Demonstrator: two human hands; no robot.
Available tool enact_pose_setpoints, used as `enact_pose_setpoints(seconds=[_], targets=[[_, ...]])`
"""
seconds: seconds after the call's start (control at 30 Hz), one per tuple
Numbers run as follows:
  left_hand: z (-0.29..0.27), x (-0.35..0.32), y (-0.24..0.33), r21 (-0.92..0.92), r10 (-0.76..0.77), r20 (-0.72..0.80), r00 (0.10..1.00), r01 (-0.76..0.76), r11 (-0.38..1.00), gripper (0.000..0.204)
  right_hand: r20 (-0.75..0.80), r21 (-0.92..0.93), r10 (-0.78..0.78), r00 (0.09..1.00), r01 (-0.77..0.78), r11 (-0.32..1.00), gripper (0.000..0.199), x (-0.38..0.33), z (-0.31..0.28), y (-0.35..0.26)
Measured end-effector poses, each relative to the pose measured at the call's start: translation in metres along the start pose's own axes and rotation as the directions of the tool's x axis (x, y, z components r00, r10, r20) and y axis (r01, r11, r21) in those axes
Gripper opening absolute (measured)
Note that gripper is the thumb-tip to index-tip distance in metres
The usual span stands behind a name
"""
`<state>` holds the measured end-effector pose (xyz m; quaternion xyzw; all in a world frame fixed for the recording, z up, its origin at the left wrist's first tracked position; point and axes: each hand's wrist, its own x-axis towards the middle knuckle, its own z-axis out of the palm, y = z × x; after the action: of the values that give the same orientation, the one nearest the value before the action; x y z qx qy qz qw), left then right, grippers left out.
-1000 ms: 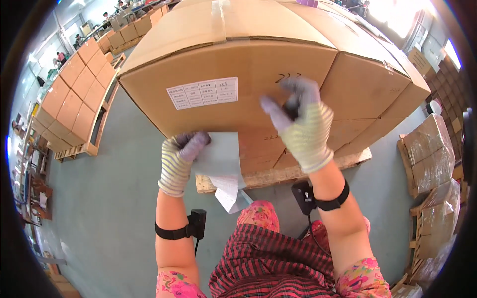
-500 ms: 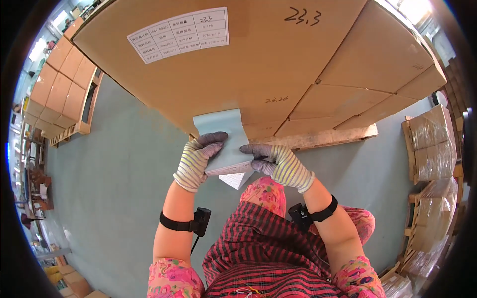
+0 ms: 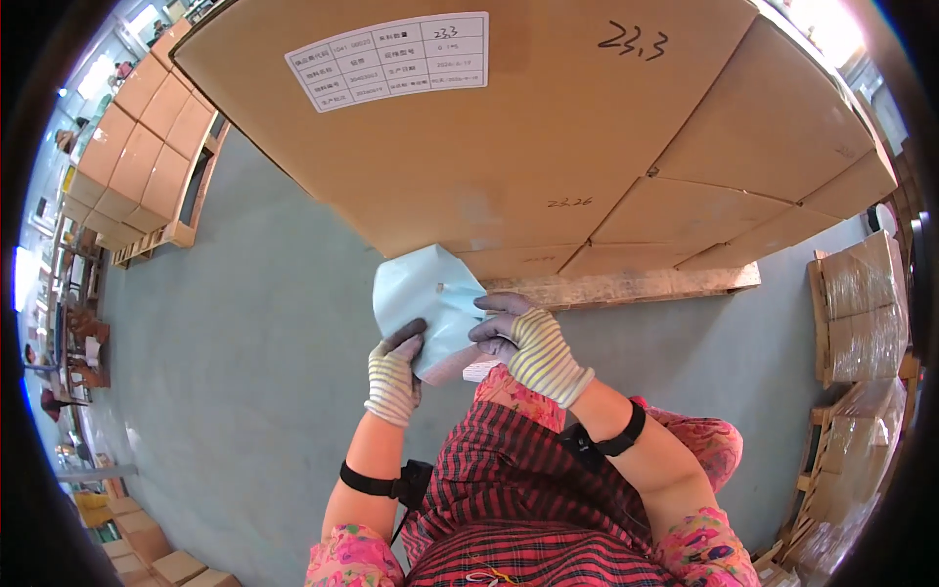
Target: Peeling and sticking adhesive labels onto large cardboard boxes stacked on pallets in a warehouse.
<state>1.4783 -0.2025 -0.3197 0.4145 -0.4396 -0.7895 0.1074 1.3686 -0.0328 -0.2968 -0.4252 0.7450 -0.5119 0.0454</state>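
Sheet: a pale blue paper sheet point(image 3: 423, 293) held in front of the person's chest, just below the front edge of the big carton stack point(image 3: 548, 147) — upper part flat, lower edge curled toward the body.
Left hand point(image 3: 393, 377): gloved, fingers closed on the sheet's lower left edge, thumb on top.
Right hand point(image 3: 528, 342): gloved, fingers pinched on the sheet's right edge, near its middle.
Backing: whether a layer is being peeled off cannot be told; a whitish strip shows under the lower edge.
Stack: brown cartons on a wooden pallet point(image 3: 626, 286); a white label point(image 3: 391, 61) sits on the nearest carton face.
Floor: grey-green point(image 3: 235, 372), more cartons point(image 3: 147, 161) on a pallet to the left.
Handling note: judged from the grip, the sheet does best kept taut between both hands — pulled evenly, edges held rather than the face, so it neither creases nor folds onto itself.
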Motion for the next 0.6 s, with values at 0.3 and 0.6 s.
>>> enact_pose_setpoints(seconds=[0.3,0.6], targets=[[-0.071,0.030,0.019,0.713,0.138,-0.007,0.990,-0.092,0.695,0.036,-0.241,0.139,0.110,0.964,-0.077,0.987,0.012,0.079,0.016,0.009],[0.042,0.062,0.079,0.793,0.345,0.134,0.929,-0.309,0.525,0.066,-0.517,-0.038,-0.032,0.855,0.014,0.999,0.010,0.094,0.019,0.002]])
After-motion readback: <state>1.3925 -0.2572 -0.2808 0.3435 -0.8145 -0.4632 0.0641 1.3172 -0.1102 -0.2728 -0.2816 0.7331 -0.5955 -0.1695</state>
